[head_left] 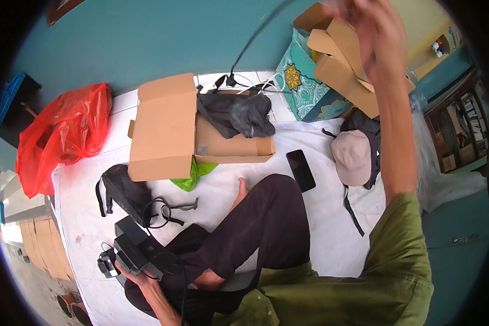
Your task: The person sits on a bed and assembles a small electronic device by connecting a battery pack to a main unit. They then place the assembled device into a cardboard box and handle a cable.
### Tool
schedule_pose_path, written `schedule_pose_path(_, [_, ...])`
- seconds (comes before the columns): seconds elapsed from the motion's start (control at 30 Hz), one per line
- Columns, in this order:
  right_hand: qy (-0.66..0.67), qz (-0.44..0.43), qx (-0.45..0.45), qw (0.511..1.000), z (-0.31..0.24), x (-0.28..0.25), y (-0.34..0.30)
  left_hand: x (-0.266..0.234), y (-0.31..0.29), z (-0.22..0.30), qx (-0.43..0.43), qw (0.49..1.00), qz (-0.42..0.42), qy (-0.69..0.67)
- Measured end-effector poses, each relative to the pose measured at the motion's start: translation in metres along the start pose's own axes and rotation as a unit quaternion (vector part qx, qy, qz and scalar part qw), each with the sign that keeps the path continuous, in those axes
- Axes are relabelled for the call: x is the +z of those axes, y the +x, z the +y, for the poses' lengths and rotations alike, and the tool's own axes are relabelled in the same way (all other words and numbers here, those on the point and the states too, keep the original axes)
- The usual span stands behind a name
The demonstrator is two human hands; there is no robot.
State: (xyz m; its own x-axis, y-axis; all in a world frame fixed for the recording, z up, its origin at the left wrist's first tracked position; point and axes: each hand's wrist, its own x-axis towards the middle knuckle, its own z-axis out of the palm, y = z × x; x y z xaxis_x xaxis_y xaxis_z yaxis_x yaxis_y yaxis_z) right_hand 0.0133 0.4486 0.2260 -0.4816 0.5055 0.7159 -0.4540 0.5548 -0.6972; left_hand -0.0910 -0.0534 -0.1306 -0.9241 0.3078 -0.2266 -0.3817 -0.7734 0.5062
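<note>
Low on the left, my left hand (pixel 143 278) is closed around a black boxy device (pixel 138 252), which has a small camera (pixel 108 263) at its left side. My right hand (pixel 376 27) is raised at the top right edge, in front of the cardboard flaps. Its fingers are blurred and partly cut off, so their grip cannot be made out. A black cable (pixel 259 31) rises from near the wall and leaves the top of the picture, left of that hand; whether the hand holds it is hidden.
An open cardboard box (pixel 165 122) holds dark cloth (pixel 239 114). Around it lie a black pouch (pixel 126 187), a phone (pixel 300 170), a cap (pixel 351 158) and a red plastic bag (pixel 65 136). A patterned teal bag (pixel 304 79) with cardboard stands at the wall.
</note>
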Motion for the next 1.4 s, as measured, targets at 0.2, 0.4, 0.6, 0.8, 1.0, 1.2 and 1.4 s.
schedule_pose_path(0.2, [-0.160, -0.584, 0.218, 0.766, -0.011, -0.038, -0.154, -0.003, 0.006, -0.012, 0.003, 1.000, 0.017, 0.010])
schedule_pose_path(0.4, [-0.006, -0.338, 0.446, 0.829, 0.162, 0.000, -0.126, -0.022, 0.002, -0.001, -0.015, 0.999, -0.030, 0.016])
schedule_pose_path(0.6, [-0.067, -0.021, 0.552, 0.831, 0.367, 0.034, -0.147, -0.036, 0.014, -0.002, 0.041, 0.976, 0.090, 0.194])
schedule_pose_path(0.8, [-0.021, 0.064, 0.597, 0.799, 0.417, 0.057, -0.151, -0.010, 0.011, -0.015, 0.056, 0.965, 0.166, 0.193])
schedule_pose_path(1.0, [0.129, -0.023, 0.600, 0.789, 0.327, 0.065, -0.156, -0.063, 0.006, 0.006, 0.020, 0.988, 0.059, 0.143])
schedule_pose_path(1.2, [0.044, -0.259, 0.349, 0.899, 0.206, 0.005, -0.171, -0.042, 0.006, -0.004, 0.068, 0.971, 0.097, 0.205])
schedule_pose_path(1.4, [0.065, -0.195, 0.365, 0.908, 0.147, -0.025, -0.140, -0.004, -0.010, -0.028, 0.085, 0.970, 0.122, 0.193])
